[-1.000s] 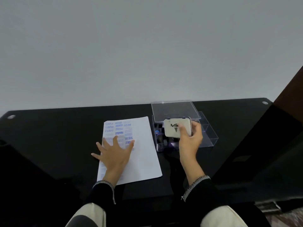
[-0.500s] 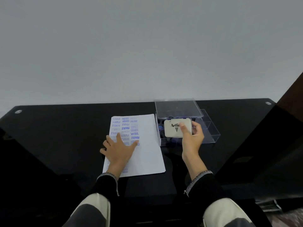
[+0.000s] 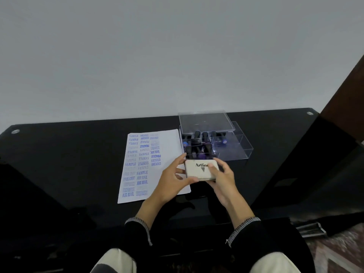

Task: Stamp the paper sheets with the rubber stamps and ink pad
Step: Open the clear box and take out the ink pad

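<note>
A person seated at a glossy black table (image 3: 59, 154) holds a small ink pad (image 3: 201, 170) in both hands, just above the table's near half, in front of a clear box of stamps. The ink pad is a flat, rounded-corner rectangular case, off-white and matte, its lid closed. The lid carries the black word "Artline", partly covered, above a small grey downward triangle.

The left hand (image 3: 173, 184) grips the case's left end, fingers curled over the far corner and thumb along the near edge. The right hand (image 3: 222, 180) grips the right end, thumb pressed on the lid beside the lettering, other fingers wrapped beneath.

To the left lies a white paper sheet (image 3: 169, 142), flat and smooth, its near right corner hidden under the left hand. It is covered in columns of blue-violet stamped words, some crisp and some faint: SAMPLE, AMENDED, FRAGILE, AIR MAIL.

Behind the ink pad stands a transparent hard-plastic box (image 3: 236, 152) with thin square walls. Its clear lid (image 3: 204, 121) is tipped back behind it. In the box's left part stand several rubber stamps (image 3: 201, 136) with dark rounded knob handles, some with purple-stained bases.

Both wrists wear black sleeves with grey woven cuffs. A plain pale wall (image 3: 177, 56) rises behind the table.
</note>
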The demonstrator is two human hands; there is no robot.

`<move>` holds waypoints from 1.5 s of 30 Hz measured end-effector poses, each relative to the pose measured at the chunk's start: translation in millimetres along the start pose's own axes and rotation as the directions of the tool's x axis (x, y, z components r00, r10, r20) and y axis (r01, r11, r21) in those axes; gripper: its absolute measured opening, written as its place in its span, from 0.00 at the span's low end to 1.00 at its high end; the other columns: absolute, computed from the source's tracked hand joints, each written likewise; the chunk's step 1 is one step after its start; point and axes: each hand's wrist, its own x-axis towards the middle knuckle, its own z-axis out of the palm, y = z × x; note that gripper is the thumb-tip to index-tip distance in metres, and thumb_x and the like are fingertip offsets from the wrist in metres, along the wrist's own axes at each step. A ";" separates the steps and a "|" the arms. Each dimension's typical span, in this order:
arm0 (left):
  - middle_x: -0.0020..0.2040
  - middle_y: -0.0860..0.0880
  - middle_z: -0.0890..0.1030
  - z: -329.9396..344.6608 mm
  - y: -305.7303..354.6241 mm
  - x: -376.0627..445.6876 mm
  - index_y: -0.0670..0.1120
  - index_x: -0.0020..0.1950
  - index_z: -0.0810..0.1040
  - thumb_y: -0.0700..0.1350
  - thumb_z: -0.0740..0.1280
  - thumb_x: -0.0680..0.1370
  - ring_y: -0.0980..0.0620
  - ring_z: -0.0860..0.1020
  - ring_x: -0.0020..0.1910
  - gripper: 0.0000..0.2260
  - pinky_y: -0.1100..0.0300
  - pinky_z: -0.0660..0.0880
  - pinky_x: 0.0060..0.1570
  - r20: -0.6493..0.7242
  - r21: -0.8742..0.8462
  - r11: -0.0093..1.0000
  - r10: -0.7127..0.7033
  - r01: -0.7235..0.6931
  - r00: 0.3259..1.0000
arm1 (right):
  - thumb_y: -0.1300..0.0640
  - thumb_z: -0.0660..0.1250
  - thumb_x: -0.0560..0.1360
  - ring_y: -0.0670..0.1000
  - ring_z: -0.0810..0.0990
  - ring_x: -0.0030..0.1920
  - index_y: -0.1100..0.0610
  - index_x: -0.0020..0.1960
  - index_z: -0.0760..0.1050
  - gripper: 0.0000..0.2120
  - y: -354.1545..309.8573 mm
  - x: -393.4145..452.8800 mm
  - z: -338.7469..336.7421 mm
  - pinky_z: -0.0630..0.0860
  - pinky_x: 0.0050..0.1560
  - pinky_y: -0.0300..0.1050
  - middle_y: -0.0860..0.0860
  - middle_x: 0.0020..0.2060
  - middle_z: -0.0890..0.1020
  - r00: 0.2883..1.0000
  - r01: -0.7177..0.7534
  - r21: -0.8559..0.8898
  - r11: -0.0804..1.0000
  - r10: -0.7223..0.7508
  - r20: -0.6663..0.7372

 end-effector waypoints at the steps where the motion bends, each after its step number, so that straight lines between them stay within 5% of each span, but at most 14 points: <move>1: 0.64 0.61 0.73 2.2 -1.1 -2.2 0.57 0.73 0.65 0.48 0.78 0.68 0.59 0.78 0.54 0.37 0.64 0.76 0.51 0.032 -0.047 0.999 -0.002 0.003 0.999 | 0.63 0.63 0.79 0.57 0.81 0.54 0.59 0.65 0.70 0.15 2.6 -0.5 -4.1 0.80 0.47 0.48 0.61 0.55 0.80 0.997 -0.048 0.022 0.999 0.046 0.063; 5: 0.66 0.59 0.73 1.2 -2.5 -9.3 0.55 0.73 0.65 0.42 0.77 0.70 0.61 0.79 0.56 0.35 0.66 0.75 0.52 0.060 -0.191 0.981 -0.030 0.041 0.998 | 0.63 0.66 0.76 0.61 0.77 0.62 0.69 0.65 0.70 0.19 9.2 -6.5 -16.2 0.77 0.61 0.49 0.66 0.61 0.76 0.914 -0.189 0.140 0.972 0.122 0.386; 7: 0.64 0.57 0.75 0.3 -3.5 -13.1 0.54 0.72 0.67 0.43 0.75 0.71 0.61 0.79 0.55 0.32 0.66 0.76 0.52 0.023 -0.222 0.972 -0.077 0.081 0.997 | 0.67 0.69 0.72 0.60 0.78 0.62 0.67 0.66 0.68 0.24 12.3 -8.6 -19.3 0.77 0.60 0.48 0.65 0.61 0.77 0.897 -0.202 0.141 0.969 0.125 0.424; 10: 0.63 0.51 0.77 1.0 -8.1 -16.0 0.50 0.72 0.69 0.48 0.74 0.72 0.56 0.79 0.58 0.30 0.57 0.77 0.59 -0.049 -0.276 0.949 -0.169 0.149 0.984 | 0.69 0.71 0.67 0.58 0.80 0.59 0.63 0.67 0.68 0.29 17.2 -8.2 -20.8 0.79 0.57 0.48 0.62 0.61 0.77 0.923 -0.163 0.078 0.984 0.123 0.366; 14: 0.61 0.52 0.79 -0.1 -9.1 -15.8 0.50 0.70 0.72 0.55 0.74 0.68 0.58 0.78 0.58 0.31 0.56 0.75 0.61 -0.087 -0.283 0.945 -0.195 0.163 0.977 | 0.63 0.71 0.72 0.58 0.81 0.55 0.62 0.64 0.71 0.22 16.9 -8.6 -15.5 0.79 0.54 0.49 0.61 0.58 0.79 0.938 -0.077 -0.055 0.996 0.091 0.336; 18: 0.62 0.54 0.79 1.3 -10.2 -19.6 0.49 0.70 0.71 0.45 0.74 0.72 0.62 0.78 0.57 0.27 0.70 0.74 0.51 -0.040 -0.261 0.954 -0.160 0.145 0.986 | 0.54 0.70 0.71 0.59 0.82 0.55 0.64 0.61 0.73 0.22 19.8 -5.4 -12.3 0.79 0.51 0.51 0.62 0.57 0.80 0.957 -0.060 -0.025 0.998 0.065 0.283; 23: 0.66 0.54 0.76 -10.2 -15.5 -18.9 0.52 0.76 0.62 0.42 0.76 0.70 0.57 0.76 0.62 0.38 0.64 0.75 0.58 0.109 -0.214 0.962 -0.152 0.172 0.982 | 0.50 0.60 0.80 0.56 0.83 0.49 0.61 0.54 0.75 0.14 21.4 -1.4 -3.9 0.80 0.49 0.51 0.57 0.48 0.84 0.993 0.004 -0.124 0.992 0.011 0.113; 27: 0.70 0.54 0.70 -10.6 -10.3 -17.4 0.47 0.77 0.57 0.35 0.75 0.70 0.66 0.77 0.57 0.40 0.70 0.74 0.52 0.225 -0.142 0.973 -0.148 0.182 0.963 | 0.51 0.57 0.82 0.51 0.77 0.41 0.58 0.42 0.74 0.15 22.3 3.5 -11.4 0.75 0.44 0.48 0.53 0.39 0.80 0.977 0.132 -0.429 0.894 -0.189 -0.094; 32: 0.73 0.50 0.67 -12.1 -9.6 -10.2 0.46 0.79 0.53 0.38 0.78 0.67 0.58 0.73 0.64 0.47 0.70 0.72 0.58 0.236 -0.025 0.988 -0.144 0.154 0.961 | 0.56 0.59 0.81 0.50 0.73 0.36 0.65 0.39 0.74 0.17 3.0 6.9 -44.3 0.67 0.32 0.37 0.53 0.33 0.76 0.919 0.115 -0.680 0.725 -0.337 -0.204; 36: 0.69 0.55 0.71 -18.9 -11.3 -10.2 0.50 0.73 0.67 0.45 0.72 0.75 0.59 0.70 0.67 0.28 0.64 0.65 0.66 0.048 0.215 0.976 -0.041 0.030 0.998 | 0.58 0.61 0.80 0.47 0.71 0.32 0.58 0.32 0.71 0.17 -10.2 13.5 -55.7 0.61 0.27 0.32 0.51 0.29 0.75 0.902 0.115 -0.819 0.562 -0.405 -0.152; 39: 0.65 0.56 0.75 -24.1 -23.7 -16.4 0.52 0.65 0.75 0.46 0.66 0.80 0.56 0.70 0.67 0.13 0.58 0.63 0.70 -0.177 0.379 0.925 0.064 0.008 0.982 | 0.59 0.63 0.79 0.47 0.74 0.36 0.60 0.45 0.80 0.09 -11.1 18.2 -53.8 0.65 0.33 0.34 0.53 0.38 0.81 0.897 0.117 -0.868 0.482 -0.427 -0.116; 42: 0.64 0.52 0.76 -33.0 -34.2 -19.6 0.50 0.61 0.77 0.46 0.63 0.80 0.52 0.70 0.67 0.10 0.53 0.57 0.72 -0.339 0.551 0.834 0.181 0.039 0.923 | 0.60 0.63 0.79 0.52 0.78 0.46 0.61 0.55 0.80 0.09 -6.2 22.6 -52.4 0.69 0.44 0.40 0.56 0.50 0.82 0.898 0.090 -0.886 0.456 -0.422 -0.126; 45: 0.68 0.45 0.72 -45.6 -44.4 -17.7 0.46 0.63 0.76 0.50 0.65 0.79 0.45 0.67 0.69 0.15 0.48 0.57 0.71 -0.509 0.634 0.735 0.161 0.242 0.846 | 0.60 0.62 0.79 0.57 0.77 0.53 0.62 0.60 0.76 0.12 -3.8 17.9 -46.1 0.70 0.48 0.43 0.59 0.56 0.77 0.885 0.082 -0.907 0.412 -0.449 -0.124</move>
